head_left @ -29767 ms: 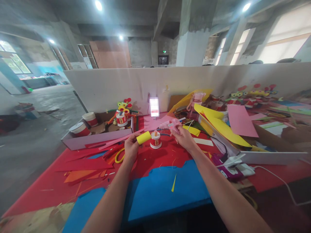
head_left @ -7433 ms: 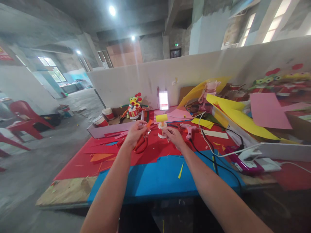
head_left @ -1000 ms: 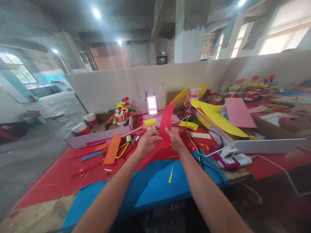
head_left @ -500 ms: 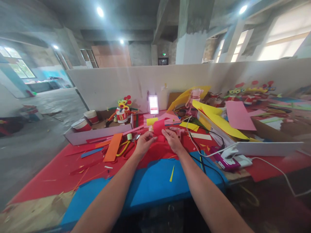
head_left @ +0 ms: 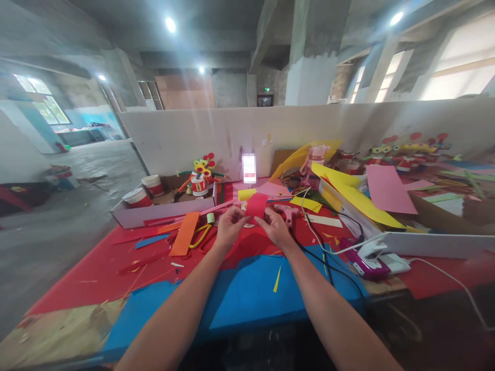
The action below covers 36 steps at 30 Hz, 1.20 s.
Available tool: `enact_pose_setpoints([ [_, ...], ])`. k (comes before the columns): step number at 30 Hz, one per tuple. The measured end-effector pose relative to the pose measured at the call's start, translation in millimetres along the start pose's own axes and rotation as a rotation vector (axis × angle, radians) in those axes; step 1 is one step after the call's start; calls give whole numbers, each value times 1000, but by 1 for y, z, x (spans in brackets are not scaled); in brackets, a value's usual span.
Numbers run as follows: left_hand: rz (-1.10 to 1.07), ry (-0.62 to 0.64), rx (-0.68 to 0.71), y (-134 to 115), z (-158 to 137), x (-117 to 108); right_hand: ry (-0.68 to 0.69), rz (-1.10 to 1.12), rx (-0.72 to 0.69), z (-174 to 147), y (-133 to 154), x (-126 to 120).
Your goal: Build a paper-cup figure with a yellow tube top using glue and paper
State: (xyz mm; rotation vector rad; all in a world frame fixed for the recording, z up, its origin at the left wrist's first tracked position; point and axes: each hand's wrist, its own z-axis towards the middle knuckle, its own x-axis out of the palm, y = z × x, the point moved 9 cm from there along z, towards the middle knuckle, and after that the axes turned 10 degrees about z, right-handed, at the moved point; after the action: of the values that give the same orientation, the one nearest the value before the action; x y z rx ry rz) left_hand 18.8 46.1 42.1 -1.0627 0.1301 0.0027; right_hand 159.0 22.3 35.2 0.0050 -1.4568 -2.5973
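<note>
A small piece of red paper (head_left: 256, 205) is stretched between my two hands above the table. My left hand (head_left: 231, 226) pinches its left edge, thumb in front. On the opposite edge my right hand (head_left: 275, 225) grips it the same way. The paper bows slightly and its lower edge sits near my thumbs. Behind it lies a yellow paper piece (head_left: 247, 195). Close to my right hand is a pink tool (head_left: 288, 212), perhaps a glue gun, partly hidden. Left of my left hand are yellow-handled scissors (head_left: 200, 238) and an orange paper strip (head_left: 185, 234).
Red and blue sheets (head_left: 247, 288) cover the table. A shallow box (head_left: 166, 206) with paper cups (head_left: 153, 184) and a paper-cup figure (head_left: 199, 180) stands at left. On the right are a purple power strip (head_left: 365, 263), cables and yellow paper (head_left: 356, 198). A white partition (head_left: 185, 129) rises behind.
The red paper, curled up at its top before, is now lower and flatter between my hands. The whole view has shifted slightly, so the scene sits further right.
</note>
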Motion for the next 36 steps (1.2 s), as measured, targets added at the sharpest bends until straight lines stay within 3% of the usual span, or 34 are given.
enact_pose_setpoints([
  [2,-75,23,-21,3,1,1,-7,-77,-9,0,0,-1],
  [7,-120,237,-139,12,-3,17,63,-178,-85,-3,9,7],
  [9,-121,198,-114,7,-3,12,8,-135,-73,-3,9,4],
  [11,-131,81,-61,-1,-1,1,-58,-43,-28,-2,5,0],
  [14,-139,-28,-7,-9,0,-9,-32,132,67,0,-6,7],
  [23,-237,35,-135,8,-6,-1,-117,200,185,0,-19,-2],
  [28,-151,-39,-182,22,-3,-14,-155,228,243,0,-28,-5],
  [36,-88,-2,-205,25,-3,-10,-185,230,251,0,-36,-8],
])
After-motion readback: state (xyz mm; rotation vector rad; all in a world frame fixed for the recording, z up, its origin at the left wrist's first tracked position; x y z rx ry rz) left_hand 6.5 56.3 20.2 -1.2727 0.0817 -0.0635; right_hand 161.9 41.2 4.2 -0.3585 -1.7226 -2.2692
